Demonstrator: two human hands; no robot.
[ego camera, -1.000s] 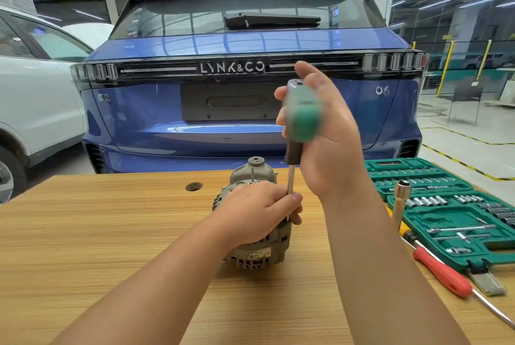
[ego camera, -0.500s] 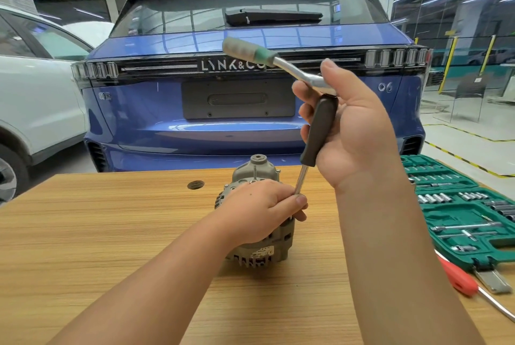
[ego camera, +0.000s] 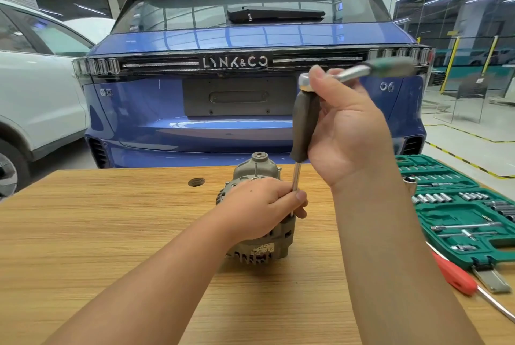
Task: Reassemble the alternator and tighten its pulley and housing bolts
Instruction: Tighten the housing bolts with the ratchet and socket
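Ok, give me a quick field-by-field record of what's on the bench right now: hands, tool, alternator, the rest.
left hand: grips the alternator and pinches the driver's metal shaft near its lower end
right hand: holds the dark driver handle up high
ratchet: seated on top of the driver handle, green grip pointing right, blurred
alternator: standing on the wooden table
socket set case: open, at the table's right edge
red screwdriver: lying in front of the case

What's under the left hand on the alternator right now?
The left hand rests on the alternator, thumb against the driver shaft. Below it, the finned housing shows. The shaft tip and any bolt it meets are covered by the hand.
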